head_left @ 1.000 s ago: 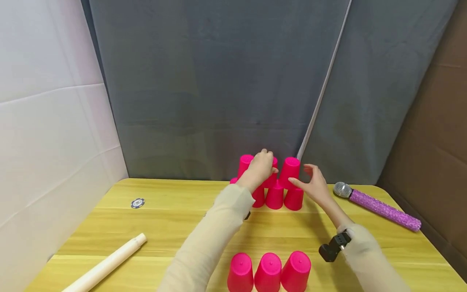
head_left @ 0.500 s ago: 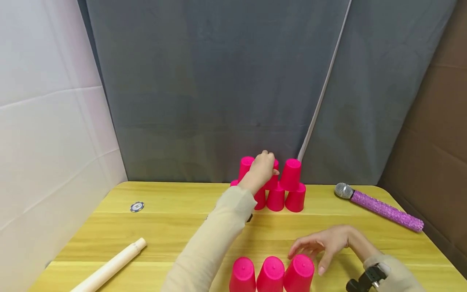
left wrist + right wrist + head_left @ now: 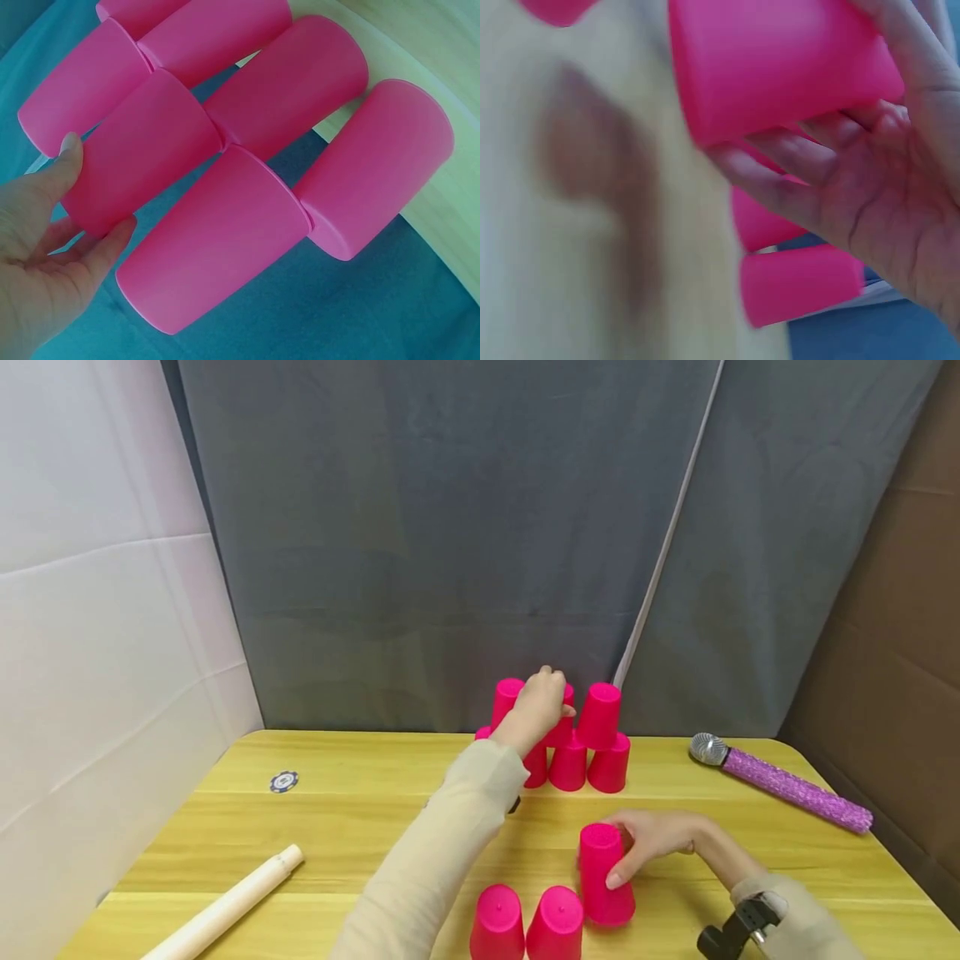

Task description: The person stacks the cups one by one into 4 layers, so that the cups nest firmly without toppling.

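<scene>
At the back of the yellow table (image 3: 337, 810) stands a stack of upturned pink cups (image 3: 600, 752). My left hand (image 3: 540, 702) grips a second-tier cup (image 3: 139, 150) of that stack, thumb and fingers (image 3: 112, 232) curled round its top end. My right hand (image 3: 648, 839) grips a single pink cup (image 3: 600, 872) and holds it a little above the table near the front. The right wrist view shows that cup (image 3: 780, 67) in my right hand (image 3: 885, 187), with the stack (image 3: 795, 281) beyond. Two more upturned cups (image 3: 525, 922) stand side by side at the front edge.
A microphone with a purple glitter handle (image 3: 787, 789) lies at the back right. A pale wooden stick (image 3: 225, 906) lies front left, and a poker chip (image 3: 283, 781) further back. A grey curtain hangs behind, a white wall stands left, and brown board stands right.
My right hand came back from the stack to the front row, took hold of the rightmost cup there and lifted it. My left hand stayed on the stack.
</scene>
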